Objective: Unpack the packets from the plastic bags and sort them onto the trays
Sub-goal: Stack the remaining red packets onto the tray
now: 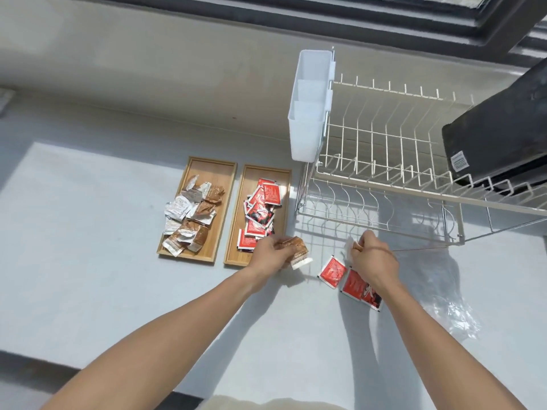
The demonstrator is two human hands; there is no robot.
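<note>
Two wooden trays lie side by side on the white counter. The left tray [228, 170] holds several brown-and-white packets [192, 214]. The right tray [284, 179] holds several red packets [260, 211]. My left hand [270, 254] hovers at the right tray's near corner, shut on a brown packet [297, 250]. My right hand [373, 257] is shut on another small packet [352, 247], mostly hidden by the fingers. Two red packets [333, 272] [355, 287] lie loose on the counter just below my right hand. A clear plastic bag [450, 303] lies flat to the right.
A white wire dish rack [384, 161] stands behind my hands, with a white plastic cutlery holder [310, 105] on its left end and a black object [497, 131] leaning in its right side. A window frame [325, 16] runs along the back.
</note>
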